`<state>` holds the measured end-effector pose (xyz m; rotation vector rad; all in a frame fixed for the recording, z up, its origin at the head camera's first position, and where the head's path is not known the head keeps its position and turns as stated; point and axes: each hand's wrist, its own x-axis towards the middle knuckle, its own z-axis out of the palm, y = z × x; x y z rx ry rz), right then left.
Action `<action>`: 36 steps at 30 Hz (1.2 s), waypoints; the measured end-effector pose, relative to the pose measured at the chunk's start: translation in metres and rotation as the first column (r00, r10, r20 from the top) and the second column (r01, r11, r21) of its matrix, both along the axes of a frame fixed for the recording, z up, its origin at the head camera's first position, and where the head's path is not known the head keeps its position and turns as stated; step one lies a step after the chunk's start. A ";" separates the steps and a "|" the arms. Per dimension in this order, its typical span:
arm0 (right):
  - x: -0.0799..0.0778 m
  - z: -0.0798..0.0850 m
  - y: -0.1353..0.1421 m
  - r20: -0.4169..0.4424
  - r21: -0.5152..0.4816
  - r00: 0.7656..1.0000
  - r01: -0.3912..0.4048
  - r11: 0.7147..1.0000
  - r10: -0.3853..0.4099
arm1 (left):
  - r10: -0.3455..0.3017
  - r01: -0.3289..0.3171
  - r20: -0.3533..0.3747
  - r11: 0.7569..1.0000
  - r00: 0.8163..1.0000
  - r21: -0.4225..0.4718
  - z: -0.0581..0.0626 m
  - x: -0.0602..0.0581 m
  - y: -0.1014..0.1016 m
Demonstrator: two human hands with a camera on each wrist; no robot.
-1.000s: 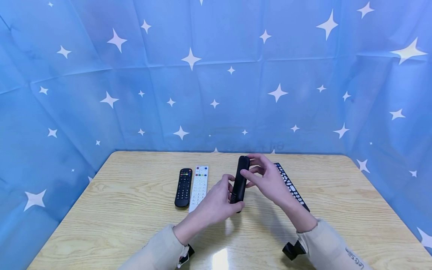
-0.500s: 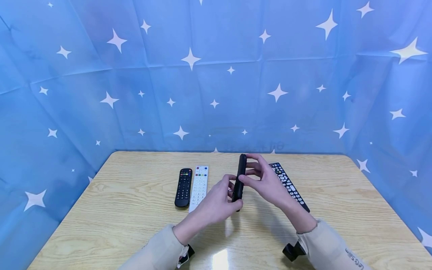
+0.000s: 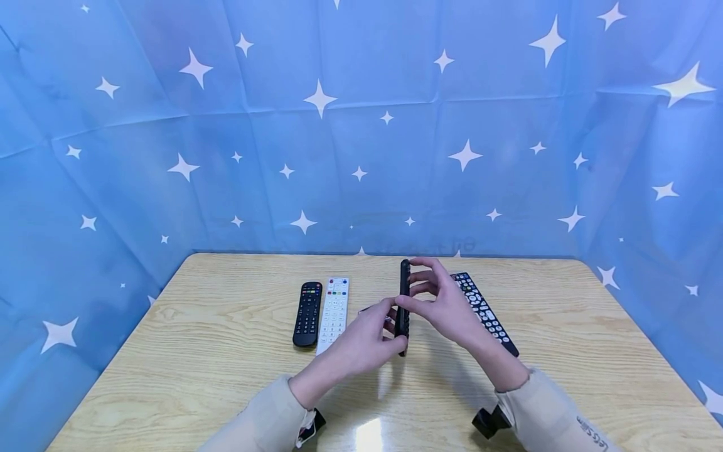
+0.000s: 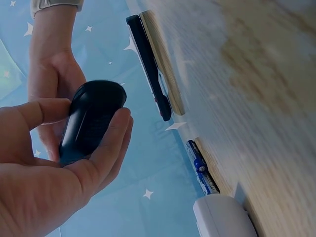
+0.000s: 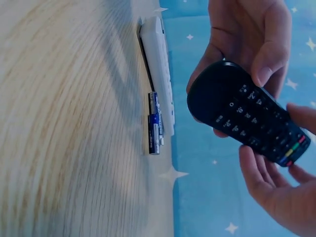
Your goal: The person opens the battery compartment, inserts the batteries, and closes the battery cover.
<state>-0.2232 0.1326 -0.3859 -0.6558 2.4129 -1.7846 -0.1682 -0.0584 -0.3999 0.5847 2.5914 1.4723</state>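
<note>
A black remote control (image 3: 402, 321) is held up over the table between both hands, edge-on in the head view. My left hand (image 3: 369, 342) grips its lower end, thumb on the near side. The right hand (image 3: 443, 307) pinches the upper half between thumb and fingers. The right wrist view shows the button face of the remote (image 5: 242, 106), with coloured keys near the right hand's fingers (image 5: 256, 173). In the left wrist view the rounded end of the remote (image 4: 96, 113) sits between the left thumb and fingers.
Left of the hands lie another black remote (image 3: 307, 314) and a white remote (image 3: 334, 311). A long black remote (image 3: 486, 314) with pale buttons lies on the right. Blue batteries (image 5: 154, 126) lie on the table (image 3: 226, 326). A starry blue curtain (image 3: 361, 144) hangs behind.
The held remote has rolled about its long axis, from its broad plain back showing to a thin edge-on side with button bumps facing right. Both hands stay nearly in place.
</note>
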 end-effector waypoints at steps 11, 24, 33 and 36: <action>-0.001 -0.006 0.003 -0.088 0.157 0.993 0.090 0.983 -0.077 | -0.033 0.030 -0.027 0.995 0.999 -0.099 -0.002 0.001 -0.008; -0.009 -0.012 0.016 -0.143 0.404 0.981 0.182 0.896 -0.134 | -0.084 0.076 -0.035 0.977 0.996 -0.199 -0.002 0.004 -0.020; -0.017 -0.018 0.024 -0.192 0.528 0.972 0.218 0.820 -0.135 | -0.099 0.082 -0.044 0.955 0.994 -0.285 -0.003 0.005 -0.025; -0.019 -0.020 0.026 -0.201 0.570 0.971 0.221 0.792 -0.127 | -0.102 0.085 -0.044 0.952 0.994 -0.293 -0.002 0.005 -0.029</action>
